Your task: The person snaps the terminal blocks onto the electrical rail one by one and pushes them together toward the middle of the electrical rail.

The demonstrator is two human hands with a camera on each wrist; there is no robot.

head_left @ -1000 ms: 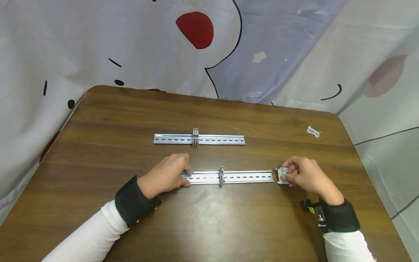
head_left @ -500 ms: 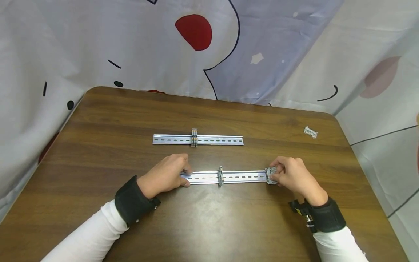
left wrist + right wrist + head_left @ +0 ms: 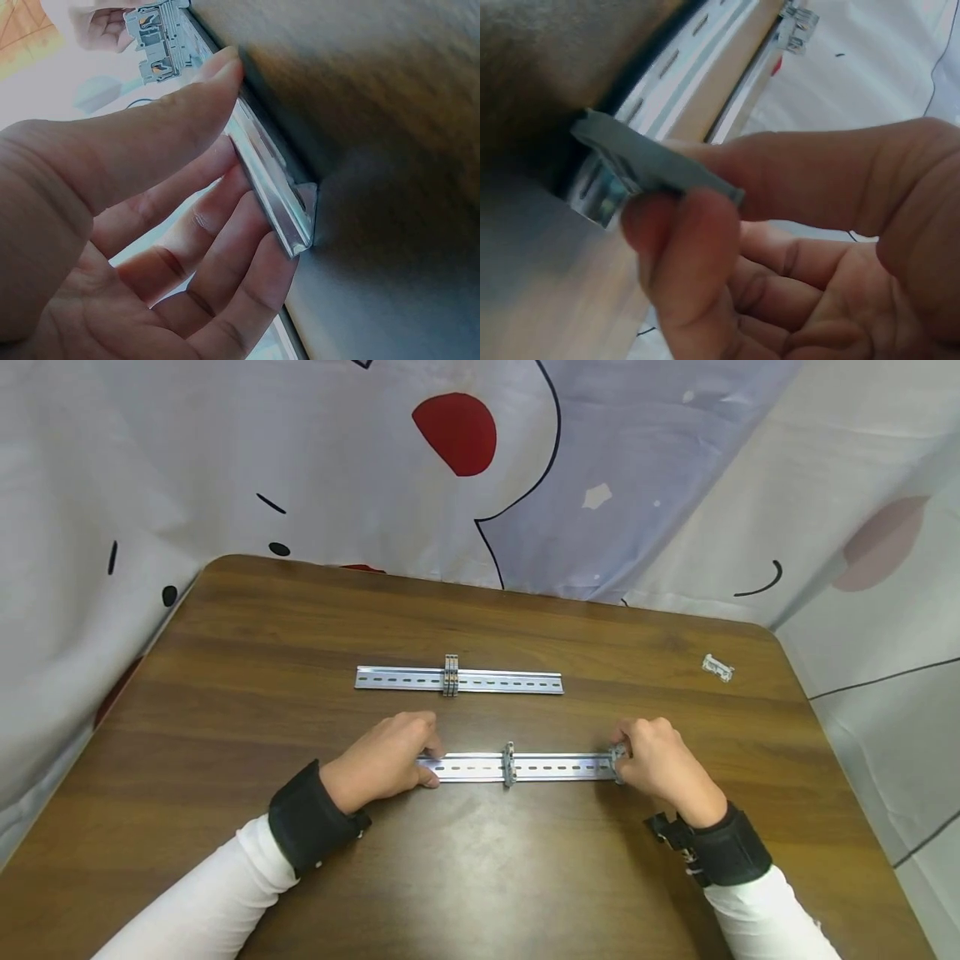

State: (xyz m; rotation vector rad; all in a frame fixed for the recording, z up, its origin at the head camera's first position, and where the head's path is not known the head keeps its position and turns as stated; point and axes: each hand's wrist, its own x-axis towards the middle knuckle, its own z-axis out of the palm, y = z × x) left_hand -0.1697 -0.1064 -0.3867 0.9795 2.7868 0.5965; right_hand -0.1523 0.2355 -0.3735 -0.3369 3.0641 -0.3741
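Note:
In the head view a slotted metal DIN rail lies across the near part of the table. My left hand grips its left end; the left wrist view shows thumb on one edge and fingers curled against the other. A grey terminal block stands across this rail near its middle. At the rail's right end, my right hand pinches another grey terminal block between thumb and fingers. That block sits over the rail's end, turned edge-on and tilted in the right wrist view, partly covered by the fingers.
Farther back lies a second DIN rail bearing several terminal blocks side by side. A loose light-coloured terminal block lies flat at the back right of the wooden table. A printed cloth hangs behind the table.
My right hand has moved left, bringing its terminal block from beyond the rail's right end to over that end, and the block has turned edge-on. The left hand has kept its grip.

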